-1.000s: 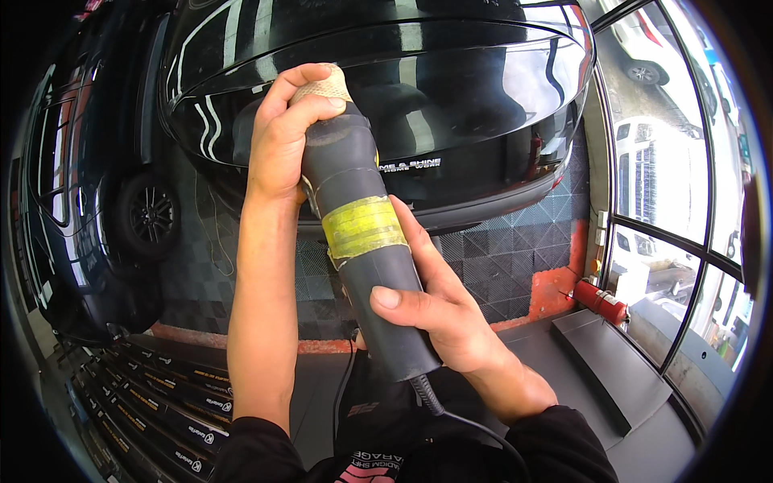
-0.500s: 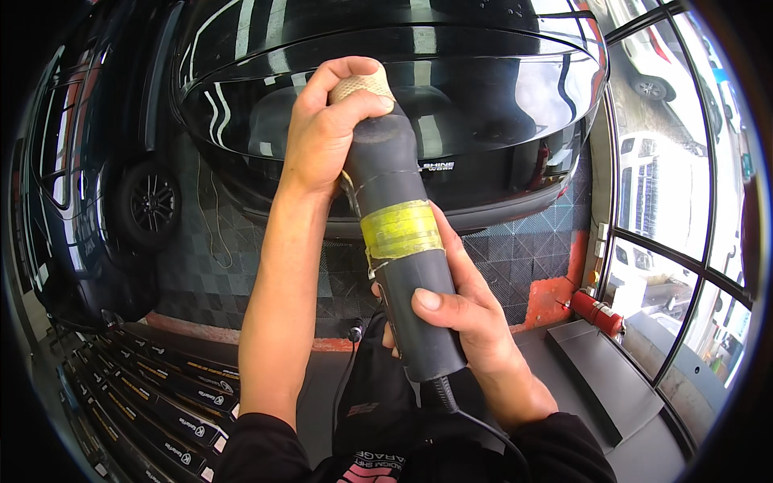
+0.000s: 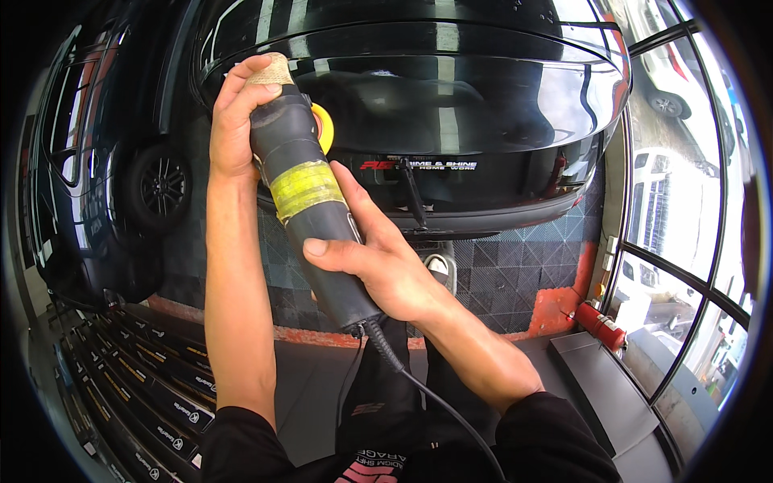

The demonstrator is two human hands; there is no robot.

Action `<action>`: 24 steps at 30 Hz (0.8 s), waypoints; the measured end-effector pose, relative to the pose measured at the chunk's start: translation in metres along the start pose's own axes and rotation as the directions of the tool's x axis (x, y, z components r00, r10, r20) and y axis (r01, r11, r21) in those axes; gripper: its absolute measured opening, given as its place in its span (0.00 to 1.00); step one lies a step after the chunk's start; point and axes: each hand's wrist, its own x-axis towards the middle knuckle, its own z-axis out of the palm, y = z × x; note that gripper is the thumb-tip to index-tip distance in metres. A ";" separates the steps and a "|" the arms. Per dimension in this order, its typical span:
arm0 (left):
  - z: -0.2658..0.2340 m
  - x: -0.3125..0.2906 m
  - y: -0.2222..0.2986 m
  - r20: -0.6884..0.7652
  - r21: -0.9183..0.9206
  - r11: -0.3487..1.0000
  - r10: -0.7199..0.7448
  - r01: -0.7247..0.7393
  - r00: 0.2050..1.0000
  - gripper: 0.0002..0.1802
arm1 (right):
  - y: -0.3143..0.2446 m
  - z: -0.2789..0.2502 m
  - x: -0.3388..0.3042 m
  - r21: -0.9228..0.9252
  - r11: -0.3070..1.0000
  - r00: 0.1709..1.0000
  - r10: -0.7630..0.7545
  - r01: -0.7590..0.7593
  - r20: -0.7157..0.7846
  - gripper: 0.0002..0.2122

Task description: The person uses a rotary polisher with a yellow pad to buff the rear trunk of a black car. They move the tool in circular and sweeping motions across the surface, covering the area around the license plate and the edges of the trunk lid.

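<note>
A black corded car polisher (image 3: 306,181), wrapped with yellow-green tape round its middle, is gripped in both my hands. My left hand (image 3: 235,121) closes round its far end, at a head covered with beige woven tape. My right hand (image 3: 374,262) wraps the rear body, thumb lying on top. Past the head's right side shows part of a yellow round pad (image 3: 324,129). The glossy black car (image 3: 435,101) lies just beyond; whether the pad touches its panel I cannot tell. From the polisher's rear end a black cord (image 3: 443,414) runs down past my right forearm.
A second dark car (image 3: 76,161) stands on the left. Several long dark boxes (image 3: 153,402) lie at lower left. A red fire extinguisher (image 3: 600,324) is beside the window (image 3: 672,201) on the right, near a grey flat panel (image 3: 612,394). Dark tiles (image 3: 515,274) cover the floor.
Both hands have moved left with the polisher, which now tilts further left. Its yellow pad has come into sight, and so has a shoe beneath the car's rear edge.
</note>
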 end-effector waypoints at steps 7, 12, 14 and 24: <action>0.055 -0.020 -0.022 0.061 -0.049 0.999 -0.013 0.016 0.998 0.21 | -0.015 -0.018 -0.056 0.066 0.996 0.986 0.069 -0.060 -0.150 0.51; 0.117 -0.030 -0.040 0.080 -0.026 1.000 0.005 -0.003 0.997 0.21 | -0.035 -0.039 -0.100 0.096 0.995 0.965 0.045 -0.020 -0.258 0.52; 0.139 -0.035 -0.048 0.119 -0.032 0.999 0.042 -0.039 0.992 0.21 | -0.034 -0.049 -0.111 0.066 0.998 0.945 0.012 0.010 -0.325 0.53; 0.250 -0.037 -0.089 0.167 0.175 0.957 0.202 -0.231 0.965 0.20 | -0.032 -0.107 -0.165 -0.045 0.976 0.855 -0.209 0.214 -0.475 0.44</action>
